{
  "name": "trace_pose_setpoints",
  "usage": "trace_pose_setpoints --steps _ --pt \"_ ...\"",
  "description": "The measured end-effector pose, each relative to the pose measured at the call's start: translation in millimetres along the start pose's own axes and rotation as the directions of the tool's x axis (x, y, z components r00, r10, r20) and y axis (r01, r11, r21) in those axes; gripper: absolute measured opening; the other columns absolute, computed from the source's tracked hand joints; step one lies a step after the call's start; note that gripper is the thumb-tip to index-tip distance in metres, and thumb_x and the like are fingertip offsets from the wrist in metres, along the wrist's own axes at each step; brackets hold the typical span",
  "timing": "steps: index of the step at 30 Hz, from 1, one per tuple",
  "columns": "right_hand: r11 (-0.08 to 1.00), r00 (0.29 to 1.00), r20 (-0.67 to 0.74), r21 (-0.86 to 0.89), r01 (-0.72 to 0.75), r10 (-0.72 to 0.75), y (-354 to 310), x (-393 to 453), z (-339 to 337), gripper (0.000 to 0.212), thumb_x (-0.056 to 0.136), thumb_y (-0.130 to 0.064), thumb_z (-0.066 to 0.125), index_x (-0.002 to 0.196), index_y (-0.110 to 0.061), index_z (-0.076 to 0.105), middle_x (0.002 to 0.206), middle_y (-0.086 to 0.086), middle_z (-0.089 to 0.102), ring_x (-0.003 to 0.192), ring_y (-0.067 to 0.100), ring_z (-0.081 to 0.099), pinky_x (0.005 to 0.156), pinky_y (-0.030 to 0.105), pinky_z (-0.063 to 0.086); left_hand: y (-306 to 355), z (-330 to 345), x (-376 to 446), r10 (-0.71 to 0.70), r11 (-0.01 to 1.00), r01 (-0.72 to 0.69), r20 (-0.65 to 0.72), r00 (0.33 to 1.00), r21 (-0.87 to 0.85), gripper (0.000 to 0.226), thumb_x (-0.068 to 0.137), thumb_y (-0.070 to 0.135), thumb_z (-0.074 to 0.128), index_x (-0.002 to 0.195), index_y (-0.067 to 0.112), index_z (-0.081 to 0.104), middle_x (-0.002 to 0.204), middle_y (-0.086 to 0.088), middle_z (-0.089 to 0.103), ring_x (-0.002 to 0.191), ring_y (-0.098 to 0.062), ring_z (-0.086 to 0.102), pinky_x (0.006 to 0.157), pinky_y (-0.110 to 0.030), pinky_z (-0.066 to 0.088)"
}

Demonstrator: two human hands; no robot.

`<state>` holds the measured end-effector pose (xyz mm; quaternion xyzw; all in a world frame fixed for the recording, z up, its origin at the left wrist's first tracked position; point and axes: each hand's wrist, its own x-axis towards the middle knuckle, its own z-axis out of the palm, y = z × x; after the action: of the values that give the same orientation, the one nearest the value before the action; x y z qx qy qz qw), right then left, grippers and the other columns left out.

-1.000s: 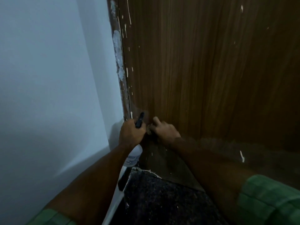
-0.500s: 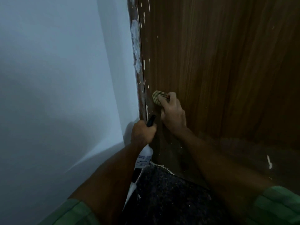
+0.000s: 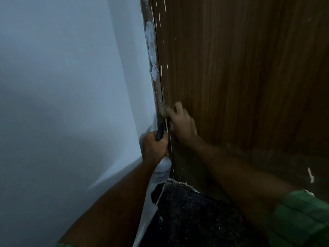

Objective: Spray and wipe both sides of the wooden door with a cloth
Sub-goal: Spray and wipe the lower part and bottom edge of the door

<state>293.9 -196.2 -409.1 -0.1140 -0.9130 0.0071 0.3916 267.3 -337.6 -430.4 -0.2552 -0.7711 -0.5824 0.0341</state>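
Observation:
The dark brown wooden door [image 3: 240, 72] fills the right of the head view, flecked with white paint near its left edge. My right hand [image 3: 183, 123] holds a bunched, pale cloth [image 3: 164, 110] against the door's lower left edge, by the frame; the cloth is blurred. My left hand [image 3: 154, 146] grips the neck of a white spray bottle [image 3: 162, 172] with a black nozzle [image 3: 160, 130], just below and left of the right hand, close to the frame.
A plain white wall [image 3: 71, 86] stands on the left, meeting the paint-smeared door frame [image 3: 151, 56]. A dark speckled floor [image 3: 192, 216] lies below, with a white skirting strip [image 3: 146, 216] along the wall.
My right hand has wiped upward along the door's left edge with the cloth, from beside the bottle to above it. The left hand has stayed on the bottle.

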Motion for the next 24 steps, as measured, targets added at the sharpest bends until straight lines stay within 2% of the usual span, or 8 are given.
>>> trace_pose_setpoints --steps 3,6,8,11,14,18,21,24 --pt "0.995 0.998 -0.067 -0.098 0.002 -0.008 -2.8 9.5 5.6 0.056 0.092 -0.015 0.071 0.143 -0.018 0.048 0.143 0.015 0.037 0.099 0.023 0.058 0.073 0.031 0.059 -0.8 -1.6 -0.2 0.002 0.999 -0.004 -0.040 0.999 -0.035 0.037 0.102 0.019 0.065 0.067 0.008 0.064 0.052 -0.003 0.057 0.042 -0.004 0.055 0.044 -0.016 0.043" --pt "0.964 0.968 0.204 -0.188 0.187 -0.148 2.7 -25.8 30.1 0.058 0.095 -0.007 0.065 0.148 -0.018 0.043 0.147 0.016 0.031 0.103 0.026 0.059 0.077 0.033 0.059 3.5 -2.9 2.7 0.027 0.998 -0.031 -0.066 0.997 -0.057 0.033 0.102 0.021 0.066 0.070 0.012 0.067 0.055 0.000 0.060 0.050 -0.010 0.060 0.047 -0.017 0.042" --pt "0.976 0.955 0.264 -0.131 0.176 -0.137 3.6 -35.9 36.9 0.051 0.098 -0.007 0.061 0.145 -0.018 0.045 0.141 0.012 0.031 0.103 0.026 0.060 0.078 0.033 0.058 5.6 -4.2 3.3 0.036 0.997 -0.041 -0.068 0.997 -0.071 0.032 0.101 0.019 0.067 0.071 0.009 0.068 0.055 -0.001 0.060 0.052 -0.017 0.060 0.046 -0.015 0.041" --pt "0.999 1.000 -0.008 -0.037 0.003 -0.003 -5.7 -1.9 27.7 0.053 0.092 -0.014 0.071 0.141 -0.017 0.048 0.137 0.011 0.036 0.098 0.021 0.059 0.073 0.031 0.059 3.3 -4.2 3.2 0.038 0.994 -0.044 -0.060 0.997 -0.103 0.036 0.101 0.016 0.066 0.067 0.006 0.065 0.051 -0.006 0.056 0.045 -0.018 0.057 0.044 -0.025 0.046" --pt "0.998 0.972 -0.231 -0.029 -0.049 0.041 -11.7 38.3 12.2 0.054 0.091 -0.014 0.073 0.139 -0.013 0.051 0.137 0.015 0.042 0.092 0.019 0.060 0.068 0.027 0.059 -4.0 -2.5 6.2 0.038 0.994 -0.044 -0.059 0.998 -0.104 0.038 0.100 0.017 0.067 0.065 0.004 0.064 0.051 -0.009 0.059 0.047 -0.025 0.061 0.047 -0.034 0.048" --pt "0.952 0.991 0.006 -0.276 0.133 -0.137 -4.3 14.7 21.6 0.054 0.095 -0.008 0.068 0.144 -0.010 0.048 0.143 0.018 0.040 0.092 0.021 0.062 0.069 0.027 0.059 -0.9 -2.0 4.2 0.039 0.994 -0.047 -0.080 0.996 -0.098 0.040 0.100 0.011 0.066 0.061 0.015 0.059 0.046 0.007 0.050 0.040 -0.002 0.051 0.043 -0.011 0.036" --pt "0.953 0.941 0.297 -0.200 0.230 -0.165 -3.4 -23.6 40.8 0.049 0.102 -0.005 0.055 0.148 -0.012 0.042 0.146 0.015 0.034 0.104 0.026 0.061 0.083 0.036 0.059 4.2 -3.3 -0.9 0.052 0.996 -0.056 -0.058 0.997 -0.075 0.039 0.101 0.013 0.066 0.064 0.019 0.058 0.053 0.005 0.053 0.046 -0.004 0.054 0.047 -0.010 0.038" --pt "0.998 0.983 0.177 -0.033 0.055 -0.049 -8.4 -18.4 33.1 0.040 0.098 -0.014 0.064 0.136 -0.018 0.052 0.135 0.009 0.037 0.101 0.023 0.060 0.077 0.034 0.058 5.1 0.0 -1.5 0.007 0.998 -0.010 -0.040 0.999 -0.067 0.036 0.102 0.022 0.066 0.066 0.017 0.061 0.057 0.000 0.057 0.052 -0.013 0.055 0.050 -0.019 0.042"
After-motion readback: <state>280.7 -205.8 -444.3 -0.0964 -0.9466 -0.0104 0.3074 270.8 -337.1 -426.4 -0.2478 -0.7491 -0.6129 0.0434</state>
